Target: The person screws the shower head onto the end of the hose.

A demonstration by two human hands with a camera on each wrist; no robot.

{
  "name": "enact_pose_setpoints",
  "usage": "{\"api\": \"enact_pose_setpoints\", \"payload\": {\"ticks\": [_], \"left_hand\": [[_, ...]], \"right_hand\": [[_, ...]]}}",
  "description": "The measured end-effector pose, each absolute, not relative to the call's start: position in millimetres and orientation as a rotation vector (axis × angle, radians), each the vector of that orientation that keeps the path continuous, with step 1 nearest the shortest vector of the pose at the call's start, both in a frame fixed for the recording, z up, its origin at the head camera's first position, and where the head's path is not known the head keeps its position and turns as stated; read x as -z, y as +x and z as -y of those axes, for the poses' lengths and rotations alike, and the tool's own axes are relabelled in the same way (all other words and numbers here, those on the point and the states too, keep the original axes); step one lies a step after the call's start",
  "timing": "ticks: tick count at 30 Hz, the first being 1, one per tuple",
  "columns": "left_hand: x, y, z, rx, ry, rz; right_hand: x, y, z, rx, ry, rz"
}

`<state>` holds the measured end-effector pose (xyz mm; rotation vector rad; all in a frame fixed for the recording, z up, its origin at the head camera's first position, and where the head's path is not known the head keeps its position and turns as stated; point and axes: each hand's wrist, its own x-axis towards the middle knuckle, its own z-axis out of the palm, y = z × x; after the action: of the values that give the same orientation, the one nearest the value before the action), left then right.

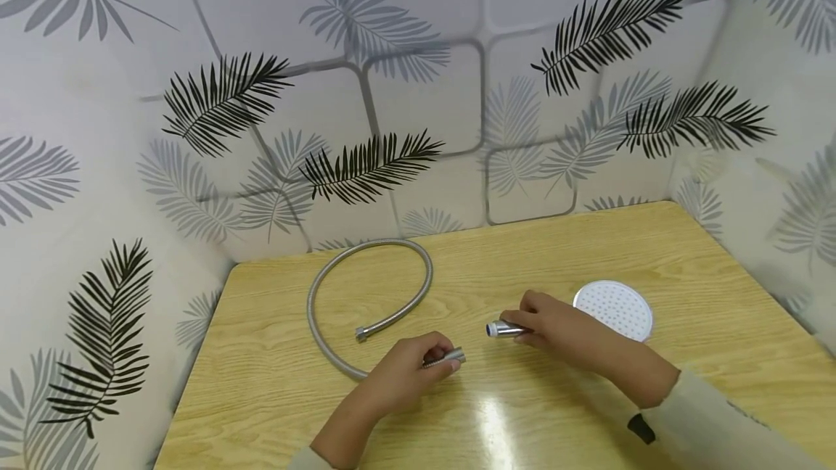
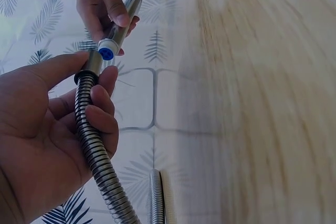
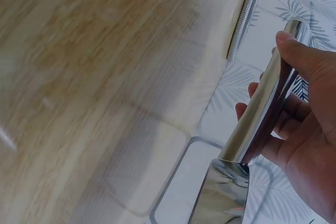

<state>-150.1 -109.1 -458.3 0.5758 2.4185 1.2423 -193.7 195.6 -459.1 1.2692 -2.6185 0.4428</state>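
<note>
My left hand [image 1: 408,368] holds one end of a ribbed metal shower hose [image 2: 100,156], thumb and fingers around its smooth end fitting [image 2: 93,62]. From there the hose loops back over the table to a free end with a hex nut [image 1: 361,334]. In my right hand [image 1: 555,328] is the chrome handle of a shower head [image 3: 265,98], its white tip with a blue centre [image 2: 107,53] pointing left toward the hose fitting. A small gap separates the two in the head view. The round white spray face [image 1: 614,308] shows beyond the right wrist.
A wood-grain table [image 1: 261,376] lies under both hands. Behind it and at both sides rise pale walls [image 1: 431,180] printed with leaves. A dark strap piece [image 1: 641,428] hangs at the right sleeve.
</note>
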Motion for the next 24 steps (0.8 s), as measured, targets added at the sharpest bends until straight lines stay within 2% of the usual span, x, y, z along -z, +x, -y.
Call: {"api": "enact_pose_setpoints", "payload": {"ticks": [24], "left_hand": [[461.3, -155.2, 98.5, -1.261, 0.578, -2.480]], "right_hand": [[458.5, -183.8, -177.9, -0.420, 1.352, 2.450]]}}
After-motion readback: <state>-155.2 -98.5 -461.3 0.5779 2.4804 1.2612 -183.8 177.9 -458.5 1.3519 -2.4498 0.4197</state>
